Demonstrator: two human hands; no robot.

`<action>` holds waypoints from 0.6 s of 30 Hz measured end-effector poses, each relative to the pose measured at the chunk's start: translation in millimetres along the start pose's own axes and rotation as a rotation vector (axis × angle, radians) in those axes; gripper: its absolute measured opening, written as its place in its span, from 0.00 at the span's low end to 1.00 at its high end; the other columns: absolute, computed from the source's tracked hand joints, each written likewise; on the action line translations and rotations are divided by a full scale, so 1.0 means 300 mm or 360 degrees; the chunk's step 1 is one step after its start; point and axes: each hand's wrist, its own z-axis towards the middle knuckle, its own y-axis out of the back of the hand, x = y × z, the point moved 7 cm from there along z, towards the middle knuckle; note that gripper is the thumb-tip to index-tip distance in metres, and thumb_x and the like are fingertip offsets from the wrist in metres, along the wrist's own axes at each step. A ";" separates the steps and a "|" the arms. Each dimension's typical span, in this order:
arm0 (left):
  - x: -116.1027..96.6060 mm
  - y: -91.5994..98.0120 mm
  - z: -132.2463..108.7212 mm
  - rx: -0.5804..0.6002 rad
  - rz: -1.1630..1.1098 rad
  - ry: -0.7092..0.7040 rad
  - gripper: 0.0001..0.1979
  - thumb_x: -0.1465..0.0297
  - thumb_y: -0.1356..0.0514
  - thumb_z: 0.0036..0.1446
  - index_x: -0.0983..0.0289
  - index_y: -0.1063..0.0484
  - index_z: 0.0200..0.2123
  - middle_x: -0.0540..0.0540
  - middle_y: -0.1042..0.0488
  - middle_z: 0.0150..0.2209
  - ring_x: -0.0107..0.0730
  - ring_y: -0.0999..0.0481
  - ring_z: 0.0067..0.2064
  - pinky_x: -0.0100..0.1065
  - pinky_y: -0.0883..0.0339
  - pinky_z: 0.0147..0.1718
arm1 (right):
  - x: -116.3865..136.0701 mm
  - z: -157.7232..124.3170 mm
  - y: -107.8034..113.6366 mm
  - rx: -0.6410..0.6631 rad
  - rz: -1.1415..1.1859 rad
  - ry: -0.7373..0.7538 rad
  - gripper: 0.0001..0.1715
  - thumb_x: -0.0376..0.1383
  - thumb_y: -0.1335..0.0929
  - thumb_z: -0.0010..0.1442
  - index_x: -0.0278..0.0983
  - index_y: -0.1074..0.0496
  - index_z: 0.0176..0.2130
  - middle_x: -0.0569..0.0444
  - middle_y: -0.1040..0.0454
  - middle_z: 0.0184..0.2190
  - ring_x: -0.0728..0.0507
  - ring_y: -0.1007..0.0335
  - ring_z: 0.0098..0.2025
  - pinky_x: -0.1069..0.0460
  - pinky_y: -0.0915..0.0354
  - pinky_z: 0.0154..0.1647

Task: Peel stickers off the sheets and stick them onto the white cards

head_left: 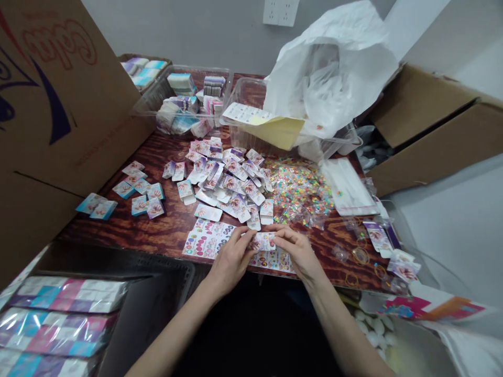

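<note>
Between my two hands is a small printed carton [262,241], held over a sticker sheet [208,238] at the table's front edge. My left hand [232,256] pinches the carton's left end. At its right end, the fingers of my right hand [296,248] are closed on it. Just beyond lies a heap of similar small cartons [231,178], several with flaps sticking out. To the right of the heap spreads a pile of clear sachets [301,188] with bright multicoloured bits inside.
Closed cartons [139,186] lie left. Behind stand a clear tub of stacked cartons [145,111] and one with a white bag [334,78]. Rubber bands [360,255] lie right. A large cardboard box [58,120] flanks the left; wrapped carton packs [58,330] sit below.
</note>
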 end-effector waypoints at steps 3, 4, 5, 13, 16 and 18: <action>-0.011 -0.009 0.008 -0.0071 -0.0099 0.0023 0.18 0.72 0.45 0.63 0.62 0.37 0.56 0.62 0.34 0.52 0.42 0.29 0.54 0.42 0.31 0.51 | 0.072 0.008 -0.006 -0.0054 -0.0423 0.0259 0.07 0.35 0.32 0.58 0.38 0.26 0.28 0.47 0.26 0.45 0.38 0.33 0.52 0.40 0.41 0.55; -0.009 -0.013 0.009 -0.0117 -0.0154 0.0054 0.18 0.72 0.43 0.62 0.62 0.36 0.55 0.62 0.34 0.52 0.43 0.30 0.54 0.43 0.32 0.52 | 0.097 0.015 -0.008 -0.0064 -0.0567 0.0331 0.08 0.34 0.33 0.58 0.38 0.25 0.28 0.48 0.26 0.44 0.38 0.34 0.51 0.41 0.41 0.54; -0.003 -0.020 0.010 -0.0162 -0.0235 0.0112 0.17 0.71 0.41 0.61 0.61 0.35 0.53 0.62 0.34 0.52 0.43 0.30 0.54 0.43 0.32 0.52 | 0.116 0.025 -0.011 -0.0051 -0.0665 0.0369 0.09 0.33 0.34 0.59 0.38 0.25 0.29 0.49 0.26 0.42 0.39 0.33 0.48 0.42 0.40 0.52; 0.060 -0.121 -0.001 -0.0349 -0.1558 0.0866 0.20 0.63 0.36 0.54 0.60 0.39 0.46 0.50 0.34 0.40 0.27 0.25 0.31 0.34 0.23 0.30 | 0.086 0.035 -0.010 -0.0328 0.0047 0.0108 0.07 0.40 0.30 0.56 0.39 0.27 0.36 0.55 0.27 0.30 0.45 0.31 0.33 0.51 0.35 0.36; 0.039 -0.096 0.003 -0.0399 -0.1519 0.0797 0.25 0.64 0.37 0.56 0.56 0.39 0.55 0.50 0.34 0.41 0.27 0.24 0.32 0.33 0.23 0.31 | 0.067 0.005 -0.023 -0.0409 0.0177 0.0117 0.10 0.39 0.27 0.53 0.38 0.26 0.36 0.54 0.26 0.32 0.45 0.30 0.35 0.51 0.34 0.37; 0.029 -0.083 0.005 -0.0344 -0.1389 0.0746 0.24 0.64 0.37 0.57 0.56 0.37 0.56 0.51 0.34 0.41 0.25 0.24 0.31 0.31 0.23 0.32 | 0.065 -0.002 -0.025 -0.0359 0.0157 0.0126 0.09 0.39 0.28 0.54 0.38 0.25 0.36 0.54 0.26 0.33 0.46 0.31 0.34 0.52 0.34 0.37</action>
